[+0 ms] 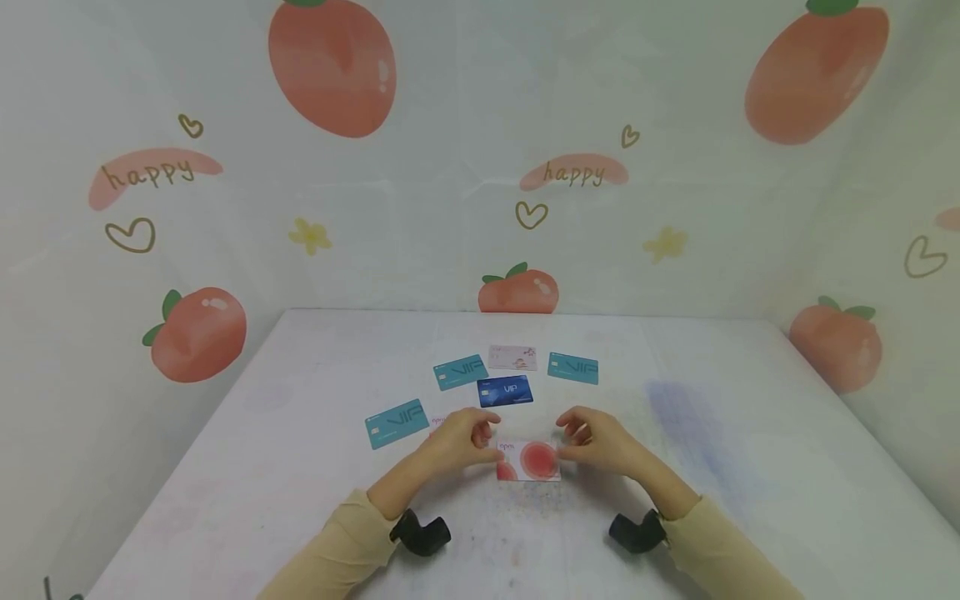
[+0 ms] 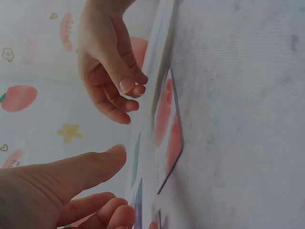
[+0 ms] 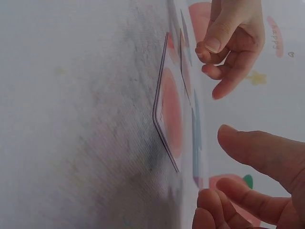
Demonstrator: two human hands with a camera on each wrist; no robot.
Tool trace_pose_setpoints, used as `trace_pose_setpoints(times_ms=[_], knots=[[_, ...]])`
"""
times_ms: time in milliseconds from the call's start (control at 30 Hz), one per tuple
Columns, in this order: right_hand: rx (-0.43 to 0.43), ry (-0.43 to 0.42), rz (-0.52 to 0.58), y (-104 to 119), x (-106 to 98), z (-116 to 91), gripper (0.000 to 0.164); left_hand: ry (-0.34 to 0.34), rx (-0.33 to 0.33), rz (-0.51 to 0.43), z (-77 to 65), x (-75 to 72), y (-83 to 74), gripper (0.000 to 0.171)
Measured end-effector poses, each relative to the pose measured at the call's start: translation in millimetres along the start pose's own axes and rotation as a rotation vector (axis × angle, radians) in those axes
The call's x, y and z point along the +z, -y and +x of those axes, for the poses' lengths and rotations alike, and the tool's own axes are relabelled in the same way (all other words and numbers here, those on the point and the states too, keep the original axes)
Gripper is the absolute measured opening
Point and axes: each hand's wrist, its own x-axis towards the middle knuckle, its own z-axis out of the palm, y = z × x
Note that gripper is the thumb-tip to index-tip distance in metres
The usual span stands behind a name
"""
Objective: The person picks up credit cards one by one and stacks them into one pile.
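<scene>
A white card with red circles (image 1: 528,461) lies flat on the table between the two hands. Its edge looks doubled in the right wrist view, like cards stacked flush. My left hand (image 1: 463,440) is at the card's left side, thumb and fingers spread apart and nothing between them. At the other side my right hand (image 1: 600,442) mirrors it, fingers loosely bent and holding nothing. Both wrist views show the hands raised a little off the card (image 2: 163,114). Partly hidden behind the left hand is another white and pink card (image 1: 437,423).
Beyond the hands lie a dark blue VIP card (image 1: 506,392), a pale pink card (image 1: 512,357) and teal VIP cards at back left (image 1: 459,372), back right (image 1: 573,368) and further left (image 1: 397,423). A fruit-printed curtain (image 1: 420,208) rises behind the white table (image 1: 300,500).
</scene>
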Motion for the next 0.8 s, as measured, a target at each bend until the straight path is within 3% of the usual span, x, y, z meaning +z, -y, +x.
trace_pose_setpoints(times_ms=[200,800], knots=[[0.018,-0.021,-0.014,-5,-4,5,0.038,0.0,0.041,0.007,8.6,-3.5,-3.3,0.046],[0.041,-0.101,-0.039,-24,-17,20,0.033,-0.004,-0.022,-0.038,45.0,-4.2,-9.3,0.045]])
